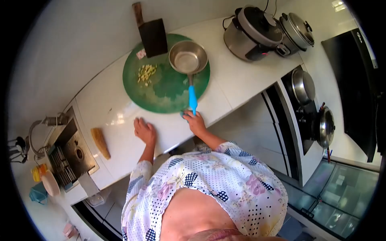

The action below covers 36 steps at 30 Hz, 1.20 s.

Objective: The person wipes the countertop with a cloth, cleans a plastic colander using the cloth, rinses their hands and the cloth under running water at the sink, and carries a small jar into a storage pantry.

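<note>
On the white counter, my left hand [144,131] rests palm down, holding nothing, its fingers apart. My right hand [196,122] has its fingers closed on a small teal cloth or pad [185,115], mostly hidden under them. Just beyond this hand ends the blue handle of a small saucepan [188,57]. That pan stands on a round green cutting board [161,98], which has wet patches. Chopped pale yellow-green pieces [146,74] lie in a pile on the board. A cleaver [154,38] with a wooden handle lies across the board's far edge, beside a small pink-and-white piece [141,54].
Left of my hands, a long tan brush-like object [100,143] lies near the sink [78,154]. A pressure cooker [252,34] and a second cooker [295,34] stand far right. A pan [302,86] and a lidded wok [325,127] are on the stove.
</note>
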Available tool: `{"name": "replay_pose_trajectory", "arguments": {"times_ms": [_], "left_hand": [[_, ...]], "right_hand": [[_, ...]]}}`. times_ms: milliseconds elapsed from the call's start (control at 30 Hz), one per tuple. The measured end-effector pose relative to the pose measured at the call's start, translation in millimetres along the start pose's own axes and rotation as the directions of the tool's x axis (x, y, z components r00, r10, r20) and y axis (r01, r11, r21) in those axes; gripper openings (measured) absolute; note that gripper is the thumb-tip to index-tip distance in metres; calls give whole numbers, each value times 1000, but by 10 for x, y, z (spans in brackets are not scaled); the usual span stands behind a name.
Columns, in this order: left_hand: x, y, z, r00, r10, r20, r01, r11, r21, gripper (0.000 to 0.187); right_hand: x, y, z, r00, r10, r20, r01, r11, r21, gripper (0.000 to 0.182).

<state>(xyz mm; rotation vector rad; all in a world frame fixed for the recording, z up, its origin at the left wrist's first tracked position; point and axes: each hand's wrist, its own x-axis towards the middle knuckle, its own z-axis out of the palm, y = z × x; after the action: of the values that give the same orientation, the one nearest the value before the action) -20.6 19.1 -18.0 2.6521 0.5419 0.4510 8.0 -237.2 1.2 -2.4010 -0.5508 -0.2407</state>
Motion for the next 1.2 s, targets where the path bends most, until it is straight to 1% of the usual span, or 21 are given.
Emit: {"name": "replay_pose_trajectory", "arguments": {"times_ms": [100, 133, 200, 333, 367, 433, 500, 533, 567, 600, 633, 667, 733, 833, 933, 1000, 1033, 1067, 1100, 1133, 1200], "left_hand": [[35, -185, -114, 986, 165, -21, -166, 972, -168, 44], [24, -272, -137, 987, 163, 13, -155, 958, -242, 44], [-6, -458, -235, 983, 167, 71, -128, 918, -375, 42], [-300, -630, -725, 991, 98, 87, -54, 912, -407, 37], [-448, -734, -847, 990, 12, 138, 51, 894, -446, 36], [-731, -871, -1061, 962, -127, 243, 240, 820, -520, 35], [-1146, -1368, -1052, 925, -212, 316, 367, 717, -593, 34], [-1223, -1236, -1294, 855, -349, 383, 514, 667, -540, 32], [-1229, -965, -1567, 868, -388, 310, 495, 723, -481, 27], [-1408, -1210, -1459, 901, -357, 245, 433, 770, -470, 25], [-1546, -1491, -1300, 928, -330, 172, 372, 811, -452, 23], [-1596, -1593, -1209, 921, -338, 191, 389, 792, -471, 22], [-1684, -1683, -1160, 897, -381, 224, 441, 744, -502, 21], [-1374, -1149, -1353, 915, -294, 276, 395, 794, -463, 21], [-1129, -798, -1450, 904, -266, 334, 395, 818, -418, 22], [-1052, -737, -1465, 878, -284, 385, 427, 829, -361, 21], [-1073, -796, -1412, 907, -237, 348, 367, 851, -375, 21], [-1119, -861, -1364, 929, -182, 321, 304, 870, -387, 21], [-1134, -864, -1370, 923, -198, 329, 317, 875, -365, 20], [-1136, -842, -1369, 919, -203, 339, 324, 878, -353, 20], [-1154, -854, -1399, 887, -251, 387, 391, 854, -342, 19]], "right_hand": [[12, -297, 197, 998, 24, 63, -30, 995, 96, 27], [-19, -271, 263, 980, 187, 66, -197, 944, 264, 27], [-50, -213, 379, 867, 474, 155, -472, 680, 562, 28], [-126, 291, -148, 792, 602, -101, -529, 760, 378, 30], [-109, 317, -413, 778, 611, -147, -565, 782, 263, 31], [-206, 629, -639, 887, 337, -317, -336, 940, 59, 29], [-353, 567, -689, 935, 331, -131, -352, 914, -200, 28], [-433, 557, -642, 934, 353, -46, -348, 877, -331, 28], [-549, 555, -432, 968, 247, -39, -247, 926, -284, 30], [-456, 293, -321, 898, 437, 44, -439, 897, 45, 31], [-536, 201, -113, 988, 142, 67, -132, 982, -137, 29], [-499, -1, -32, 998, -36, 43, 40, 994, -100, 26], [-366, -281, 156, 982, -133, 134, 122, 988, 90, 27], [-60, -398, 300, 944, -108, 312, -5, 940, 340, 29], [8, -236, 321, 922, 216, 322, -368, 752, 547, 29], [14, -86, 113, 910, 356, 213, -413, 745, 523, 27], [112, -155, -257, 793, 523, 310, -608, 670, 425, 27], [-79, 375, -18, 841, 514, 169, -533, 735, 420, 29], [-94, 461, -242, 906, 422, -36, -387, 860, 333, 31], [-90, 530, -478, 898, 434, -71, -413, 888, 205, 34], [-186, 680, -708, 934, 290, -207, -307, 951, -50, 34]]}}
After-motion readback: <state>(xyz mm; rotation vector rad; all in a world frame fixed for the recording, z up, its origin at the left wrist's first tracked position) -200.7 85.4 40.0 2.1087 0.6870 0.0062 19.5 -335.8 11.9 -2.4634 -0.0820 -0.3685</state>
